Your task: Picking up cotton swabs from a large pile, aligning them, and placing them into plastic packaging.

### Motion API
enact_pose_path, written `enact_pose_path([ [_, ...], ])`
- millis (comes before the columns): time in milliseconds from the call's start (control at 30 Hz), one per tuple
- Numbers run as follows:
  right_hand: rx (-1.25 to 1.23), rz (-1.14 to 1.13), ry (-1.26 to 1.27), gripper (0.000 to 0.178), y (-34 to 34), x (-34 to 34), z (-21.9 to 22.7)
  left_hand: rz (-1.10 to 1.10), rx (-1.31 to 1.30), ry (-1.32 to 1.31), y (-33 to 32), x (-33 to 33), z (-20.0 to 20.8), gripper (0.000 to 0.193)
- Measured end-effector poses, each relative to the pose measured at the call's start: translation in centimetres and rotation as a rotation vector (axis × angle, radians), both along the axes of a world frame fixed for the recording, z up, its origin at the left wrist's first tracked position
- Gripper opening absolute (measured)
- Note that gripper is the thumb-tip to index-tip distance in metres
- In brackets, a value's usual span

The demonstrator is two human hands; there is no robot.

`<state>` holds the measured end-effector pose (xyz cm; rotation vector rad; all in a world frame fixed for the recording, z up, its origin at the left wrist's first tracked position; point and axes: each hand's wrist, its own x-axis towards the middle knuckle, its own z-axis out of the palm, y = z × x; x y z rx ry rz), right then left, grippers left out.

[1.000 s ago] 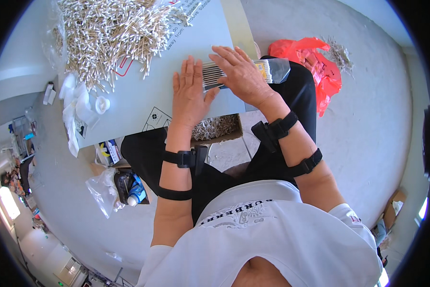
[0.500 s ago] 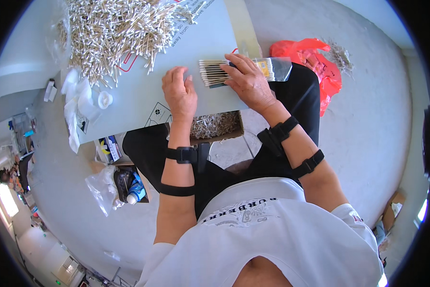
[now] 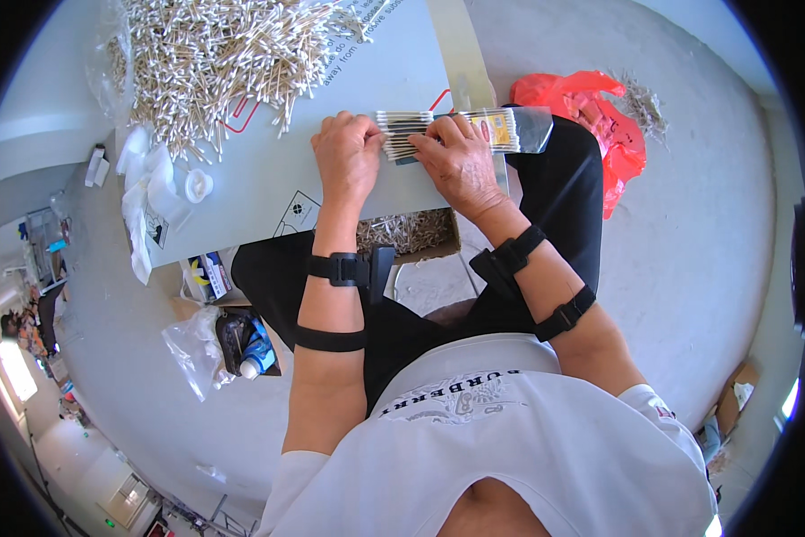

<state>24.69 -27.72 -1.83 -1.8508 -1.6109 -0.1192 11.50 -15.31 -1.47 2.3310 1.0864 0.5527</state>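
Note:
A flat row of cotton swabs (image 3: 406, 125) lies near the table's right edge, partly inside a clear plastic packet (image 3: 532, 130) with a yellow label. My right hand (image 3: 459, 166) rests over the row, its fingers bent and pressed on the swabs beside the label. At the row's left end is my left hand (image 3: 345, 161). Its fingers are curled in, with thumb and forefinger together at the swab tips; whatever they pinch is too small to make out. The swabs under my right fingers are partly hidden.
A large heap of loose swabs (image 3: 223, 72) covers the far left of the table (image 3: 259, 188). White rolls (image 3: 198, 185) stand at its left edge. Below the near edge sits a carton of swabs (image 3: 411, 233). A red plastic bag (image 3: 622, 161) lies to the right.
My left hand has moved right and up to the swab ends, its fingers curling in. My right hand has shifted slightly down and left, its fingers more bent.

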Motion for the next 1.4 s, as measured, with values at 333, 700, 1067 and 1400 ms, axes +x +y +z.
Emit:
enact_pose_path([
  [333,-0.001,0.002,0.000,0.020,-0.3,-0.1,-0.2,-0.119,0.040,-0.069,0.3,-0.3,1.2,0.014],
  [700,-0.009,0.015,0.040,0.021,-0.4,-0.1,-0.3,0.083,-0.512,-0.386,0.9,0.3,3.0,0.009],
  [1067,0.020,0.020,0.066,0.020,-0.3,0.1,-0.2,-0.238,-1.156,-0.227,-2.2,-5.9,4.8,0.010],
  [1400,0.014,0.019,0.052,0.021,-0.2,-0.2,0.3,0.531,0.310,0.019,6.0,-6.8,-0.4,0.015],
])
